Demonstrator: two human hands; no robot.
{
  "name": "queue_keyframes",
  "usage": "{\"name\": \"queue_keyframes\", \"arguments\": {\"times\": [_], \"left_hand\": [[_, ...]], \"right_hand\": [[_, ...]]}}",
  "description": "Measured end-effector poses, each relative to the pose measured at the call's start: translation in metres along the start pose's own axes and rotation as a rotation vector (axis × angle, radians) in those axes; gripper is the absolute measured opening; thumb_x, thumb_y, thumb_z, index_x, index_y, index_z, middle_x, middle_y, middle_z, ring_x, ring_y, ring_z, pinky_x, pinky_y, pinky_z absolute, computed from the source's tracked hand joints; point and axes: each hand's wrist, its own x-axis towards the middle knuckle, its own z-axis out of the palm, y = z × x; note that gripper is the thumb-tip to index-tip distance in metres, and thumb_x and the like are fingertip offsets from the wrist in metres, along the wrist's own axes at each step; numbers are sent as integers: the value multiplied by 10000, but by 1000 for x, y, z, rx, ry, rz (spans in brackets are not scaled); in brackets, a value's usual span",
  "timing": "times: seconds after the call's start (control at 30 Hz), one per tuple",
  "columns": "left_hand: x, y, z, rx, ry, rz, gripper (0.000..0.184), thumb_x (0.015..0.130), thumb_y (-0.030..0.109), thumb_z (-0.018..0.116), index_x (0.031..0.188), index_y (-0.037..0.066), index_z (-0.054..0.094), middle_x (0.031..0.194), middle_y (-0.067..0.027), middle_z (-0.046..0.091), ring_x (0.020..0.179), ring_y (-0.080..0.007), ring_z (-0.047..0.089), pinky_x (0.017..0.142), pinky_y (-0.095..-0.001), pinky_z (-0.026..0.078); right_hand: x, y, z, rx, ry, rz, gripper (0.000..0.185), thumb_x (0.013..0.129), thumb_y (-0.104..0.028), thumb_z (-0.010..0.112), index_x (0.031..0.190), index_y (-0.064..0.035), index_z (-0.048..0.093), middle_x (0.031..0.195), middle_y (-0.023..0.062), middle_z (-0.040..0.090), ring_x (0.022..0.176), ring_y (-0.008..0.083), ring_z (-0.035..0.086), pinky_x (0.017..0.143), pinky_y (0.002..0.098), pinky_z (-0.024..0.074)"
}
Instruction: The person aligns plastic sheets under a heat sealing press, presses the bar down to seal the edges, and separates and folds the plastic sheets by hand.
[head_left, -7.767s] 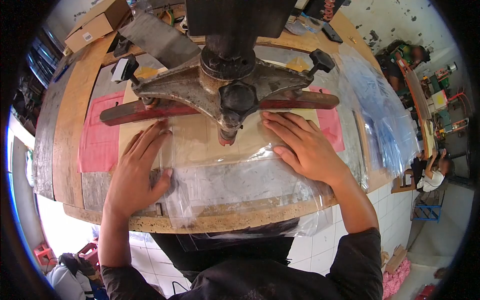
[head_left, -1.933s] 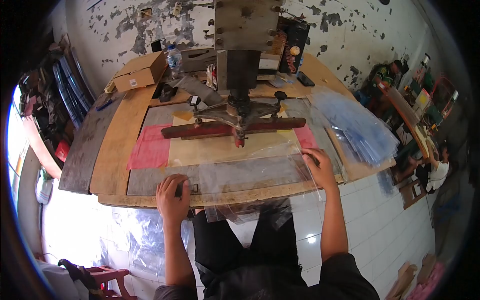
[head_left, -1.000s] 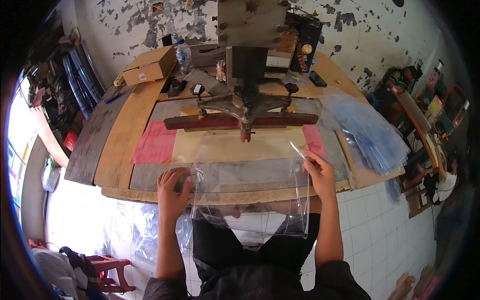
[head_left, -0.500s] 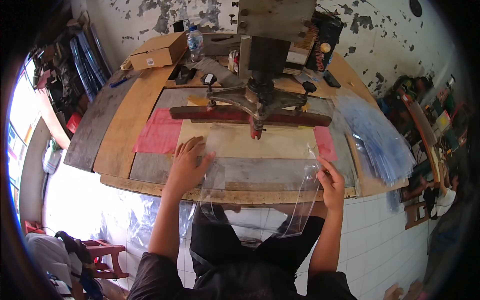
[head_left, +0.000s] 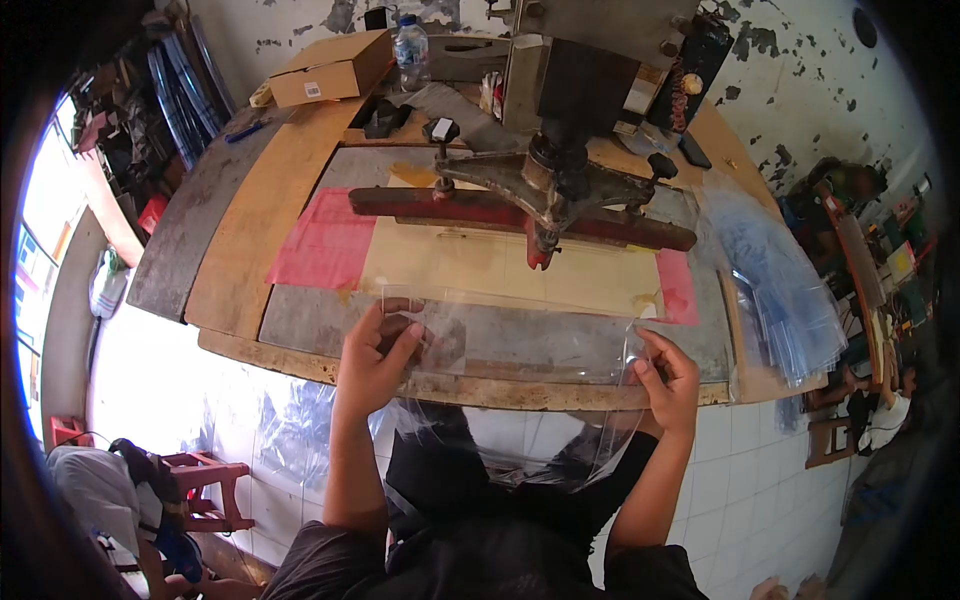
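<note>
A clear plastic sheet (head_left: 530, 430) hangs between my two hands over the table's front edge and my lap. My left hand (head_left: 372, 362) is closed on its left side, thumb against curled fingers. On the right, my right hand (head_left: 668, 382) pinches the sheet's other side between thumb and fingers. Just beyond lies a cream-coloured board (head_left: 480, 265) with pink tape (head_left: 325, 240) at its left end. Above the board stands a press head with a reddish metal bar (head_left: 460, 215). The sheet's exact outline is hard to see.
A stack of clear plastic pieces (head_left: 775, 300) lies at the table's right. At the back are a cardboard box (head_left: 335, 70), a water bottle (head_left: 411, 55) and a phone (head_left: 693, 151). A red stool (head_left: 215, 490) and a person (head_left: 105, 500) are at the lower left.
My left hand has come off the cream board toward me and closed on the sheet. The sheet has been drawn back with it. The view has shifted slightly.
</note>
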Motion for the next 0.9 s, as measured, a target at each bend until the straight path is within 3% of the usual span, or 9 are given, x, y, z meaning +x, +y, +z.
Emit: {"name": "queue_keyframes", "arguments": {"times": [0.1,0.2,0.6,0.8,0.83,0.9], "left_hand": [[1,6,4,88,14,-13,300,1049,39,625,1327,-41,547,975,-139,761,861,-153,713,769,-296,573],[2,4,3,-44,23,-26,392,1052,34,623,1412,-34,483,942,-137,771,810,-149,715,741,-273,563],[1,-4,-3,-1,51,101,549,1039,15,627,1532,18,385,910,-86,752,789,-90,683,707,-206,501],[3,-9,0,-111,104,110,594,1044,14,600,1572,30,330,964,-101,729,801,-66,629,715,-232,511],[3,-8,2,-112,104,109,594,1044,14,600,1572,30,330,964,-101,729,801,-66,629,715,-232,511],[1,-5,6,-189,121,71,440,1043,-2,600,1468,2,490,1009,-93,727,804,-63,616,714,-231,508]], "right_hand": [[0,5,-2,-14,23,7,404,960,-112,768,1337,12,694,867,17,662,755,95,633,710,242,501],[0,6,-2,-37,23,17,393,958,-140,786,1310,14,705,867,24,671,763,94,643,705,244,508],[-3,9,-3,57,131,-30,349,989,-206,777,1256,11,722,868,35,686,737,107,637,682,255,521],[-3,10,-3,67,130,-33,349,998,-219,769,1250,19,725,867,35,684,728,102,632,674,248,511],[-2,10,-3,66,130,-33,349,998,-219,769,1250,19,725,867,35,684,728,102,632,674,248,511],[-2,9,-2,63,131,-29,331,999,-207,765,1239,18,727,861,32,680,725,101,629,670,248,508]]}}
